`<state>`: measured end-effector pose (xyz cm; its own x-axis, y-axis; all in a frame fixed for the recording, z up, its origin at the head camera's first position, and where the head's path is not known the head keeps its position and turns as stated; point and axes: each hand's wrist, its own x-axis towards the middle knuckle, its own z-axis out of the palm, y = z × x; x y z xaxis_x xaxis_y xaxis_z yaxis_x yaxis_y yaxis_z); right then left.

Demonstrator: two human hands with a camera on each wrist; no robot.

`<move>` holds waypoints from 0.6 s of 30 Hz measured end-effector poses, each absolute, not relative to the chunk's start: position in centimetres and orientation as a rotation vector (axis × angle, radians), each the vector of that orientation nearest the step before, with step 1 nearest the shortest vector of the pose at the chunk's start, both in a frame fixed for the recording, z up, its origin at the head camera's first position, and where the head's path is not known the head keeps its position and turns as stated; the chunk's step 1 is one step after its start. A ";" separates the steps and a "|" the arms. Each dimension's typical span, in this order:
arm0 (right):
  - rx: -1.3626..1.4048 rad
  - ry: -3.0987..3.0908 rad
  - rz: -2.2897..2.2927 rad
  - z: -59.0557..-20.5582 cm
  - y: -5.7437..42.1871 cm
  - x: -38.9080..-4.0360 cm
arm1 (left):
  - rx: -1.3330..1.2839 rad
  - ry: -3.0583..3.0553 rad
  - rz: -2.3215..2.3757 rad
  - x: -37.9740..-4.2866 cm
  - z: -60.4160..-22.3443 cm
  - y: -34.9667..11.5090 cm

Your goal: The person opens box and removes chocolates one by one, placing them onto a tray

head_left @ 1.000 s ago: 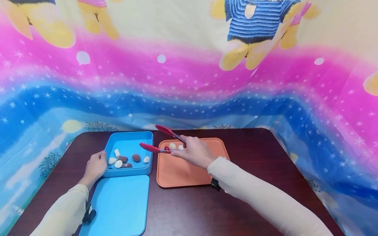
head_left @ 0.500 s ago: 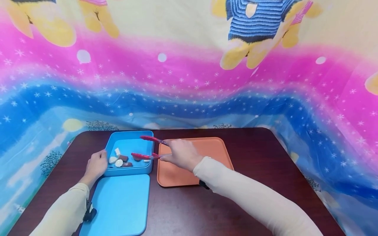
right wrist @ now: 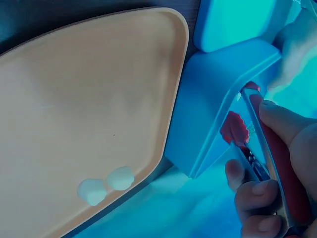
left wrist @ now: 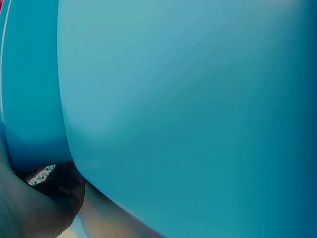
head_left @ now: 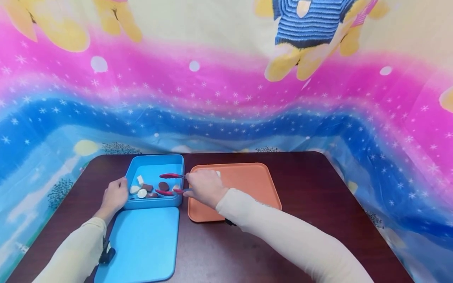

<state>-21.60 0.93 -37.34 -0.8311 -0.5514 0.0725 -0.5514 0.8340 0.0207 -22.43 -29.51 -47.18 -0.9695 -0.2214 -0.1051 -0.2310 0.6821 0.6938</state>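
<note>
My right hand [head_left: 207, 188] grips a pair of red-tipped tongs [head_left: 171, 176] by the handles. The tong tips stand apart inside the blue box [head_left: 155, 202], near its right wall, and nothing shows held between them. Several pieces like sweets lie in the box: a dark brown oval piece [head_left: 163, 186] near the tips, a brown block [head_left: 147, 188], a white fluted piece [head_left: 142, 193] and a white block [head_left: 140, 179]. My left hand [head_left: 116, 194] holds the box's left wall, thumb at the rim. In the left wrist view the blue lid [left wrist: 188, 119] fills most of the picture.
An orange tray [head_left: 247, 188] lies right of the box, and two white rounded pieces [right wrist: 92, 191] sit near its edge in the right wrist view. The lid [head_left: 141, 243] lies flat in front of the box on the dark table [head_left: 301, 184]. A patterned cloth [head_left: 226, 129] hangs behind.
My right hand has moved left from over the orange tray, bringing the tongs down into the blue box. My left hand keeps its place on the box.
</note>
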 end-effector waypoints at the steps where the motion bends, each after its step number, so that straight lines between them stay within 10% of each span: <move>1: 0.883 -2.947 -0.005 -37.4 0.7 -21.6 | -0.385 2.870 1.185 -22.4 -47.1 -29.5; 18: 0.944 -2.877 -0.261 -38.0 -1.1 -21.7 | -0.398 2.838 1.184 -22.3 -46.8 -29.3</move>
<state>-21.68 -1.14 -37.99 -0.8024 -0.5951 0.0436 -0.5776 0.7930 0.1936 -22.28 -29.30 -46.79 -0.9662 -0.2191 -0.1355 -0.2505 0.6757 0.6934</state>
